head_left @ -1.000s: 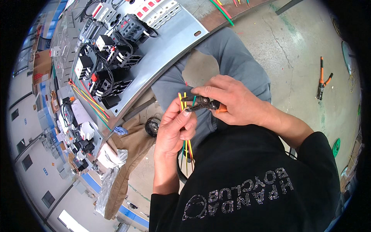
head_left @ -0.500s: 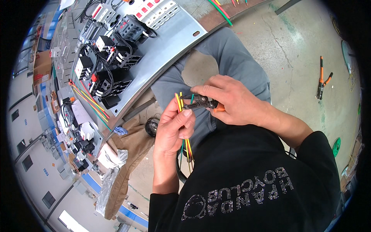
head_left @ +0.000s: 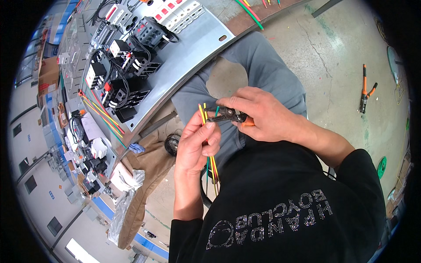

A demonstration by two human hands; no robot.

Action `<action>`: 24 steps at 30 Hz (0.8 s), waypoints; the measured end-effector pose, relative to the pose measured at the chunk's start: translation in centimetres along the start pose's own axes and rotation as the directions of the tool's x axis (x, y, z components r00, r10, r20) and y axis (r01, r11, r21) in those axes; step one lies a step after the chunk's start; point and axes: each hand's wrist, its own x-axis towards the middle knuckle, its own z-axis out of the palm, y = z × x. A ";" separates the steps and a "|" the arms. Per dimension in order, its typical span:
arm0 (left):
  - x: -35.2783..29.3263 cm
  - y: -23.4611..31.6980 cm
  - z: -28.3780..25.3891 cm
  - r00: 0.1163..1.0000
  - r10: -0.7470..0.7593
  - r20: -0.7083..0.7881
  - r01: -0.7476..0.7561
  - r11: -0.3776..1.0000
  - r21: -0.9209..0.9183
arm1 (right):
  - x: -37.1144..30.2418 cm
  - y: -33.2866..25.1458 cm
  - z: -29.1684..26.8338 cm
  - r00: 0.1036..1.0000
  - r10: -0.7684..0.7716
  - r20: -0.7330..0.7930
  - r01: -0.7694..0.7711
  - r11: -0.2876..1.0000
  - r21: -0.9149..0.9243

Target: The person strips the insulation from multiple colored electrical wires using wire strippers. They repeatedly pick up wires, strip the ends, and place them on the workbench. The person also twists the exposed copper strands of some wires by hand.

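Observation:
My left hand [head_left: 193, 144] is closed round a small bunch of yellow, green and red wires [head_left: 213, 168]. Their upper ends stick up past my thumb and forefinger, and the lower ends hang down in front of my black shirt. In my right hand [head_left: 265, 115] is a wire stripper [head_left: 229, 115] with dark jaws and orange handles, my fingers wrapped round the grips. The jaws reach across the wire ends right above my left thumb, with a green end standing beside them. Whether the jaws bite on a wire is too small to tell.
To the left, a metal mounting plate [head_left: 184, 57] carries breakers and black contactors on the bench. More coloured wires [head_left: 103, 115] lie at the plate's left edge. On the floor to the right are orange-handled pliers [head_left: 364, 90] and a green coil [head_left: 382, 167].
Both hands stay nearly in place. The stripper's jaws and the wire ends have shifted very slightly, and the green end leans a little differently.

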 end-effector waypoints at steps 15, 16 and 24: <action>0.0 0.0 0.1 0.999 0.017 -0.036 -0.018 0.999 -0.050 | -0.1 0.0 0.1 1.000 0.000 -0.028 -0.001 0.998 -0.068; 0.0 0.0 0.2 0.999 0.016 -0.040 -0.018 0.999 -0.045 | -0.1 0.0 0.1 1.000 0.000 -0.028 -0.002 0.998 -0.066; 0.4 -0.1 0.2 0.999 0.023 -0.022 -0.023 1.000 0.022 | -0.1 0.2 0.3 0.999 0.013 -0.041 -0.014 0.999 -0.031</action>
